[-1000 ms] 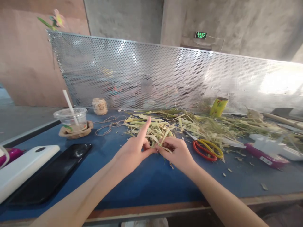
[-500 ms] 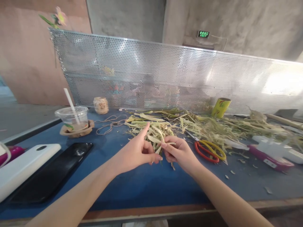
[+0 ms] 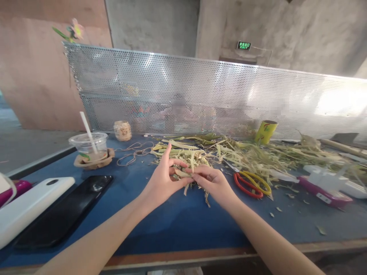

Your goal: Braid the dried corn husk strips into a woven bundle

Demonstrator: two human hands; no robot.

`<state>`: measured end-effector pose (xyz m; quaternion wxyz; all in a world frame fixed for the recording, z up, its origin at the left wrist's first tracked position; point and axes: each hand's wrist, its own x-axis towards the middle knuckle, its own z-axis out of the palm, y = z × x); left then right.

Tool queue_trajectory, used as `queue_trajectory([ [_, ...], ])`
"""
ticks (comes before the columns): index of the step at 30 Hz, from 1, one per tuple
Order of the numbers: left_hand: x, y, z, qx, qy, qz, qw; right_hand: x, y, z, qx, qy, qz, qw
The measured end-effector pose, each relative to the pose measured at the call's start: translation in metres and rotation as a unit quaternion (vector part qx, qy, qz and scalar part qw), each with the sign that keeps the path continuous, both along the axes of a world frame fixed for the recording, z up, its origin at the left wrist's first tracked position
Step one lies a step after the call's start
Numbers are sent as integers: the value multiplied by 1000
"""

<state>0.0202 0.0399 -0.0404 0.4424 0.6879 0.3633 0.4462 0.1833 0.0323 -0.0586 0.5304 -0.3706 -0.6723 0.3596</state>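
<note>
My left hand [image 3: 163, 178] is closed, its thumb and fingers pinching pale green plant strips [image 3: 182, 173], while one finger sticks up. Meeting it from the right, my right hand [image 3: 213, 181] pinches the same strips, thumb against fingers. Curled ends of the bundle hang below and between the hands; the fingers hide much of it. Right behind them is a heap of dried leaf strips [image 3: 252, 154] spread over the blue table. Scissors [image 3: 249, 184] with one red and one yellow handle lie to the right of my right hand.
On the left are a plastic cup [image 3: 91, 143] with a straw, a black phone [image 3: 63, 214], a white power bank [image 3: 37, 208] and thin cord [image 3: 136, 152]. A purple-and-white power strip [image 3: 323, 191], yellow can [image 3: 266, 132] and metal mesh screen [image 3: 160, 88] stand right and behind.
My left hand has turned and moved closer to the right hand, its thumb now meeting the right fingertips at the strips. The view has tilted slightly.
</note>
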Motion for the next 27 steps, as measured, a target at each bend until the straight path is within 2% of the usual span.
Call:
queue_trajectory([
  [4, 2, 0, -1, -25, -48, -39, 998, 1, 2, -3, -48, 68, 26, 996],
  [10, 2, -2, 1, -51, -55, -82, 994, 3, 3, -2, -9, 69, 3, 998],
  [15, 3, -1, 1, -82, -56, -106, 989, 4, 0, 0, -31, 125, 53, 990],
  [20, 2, 2, 0, -61, -64, -126, 988, 2, -4, 2, -50, 141, 100, 984],
  [27, 5, -1, 1, -51, -22, -139, 989, 3, -4, -3, -24, 162, 73, 984],
])
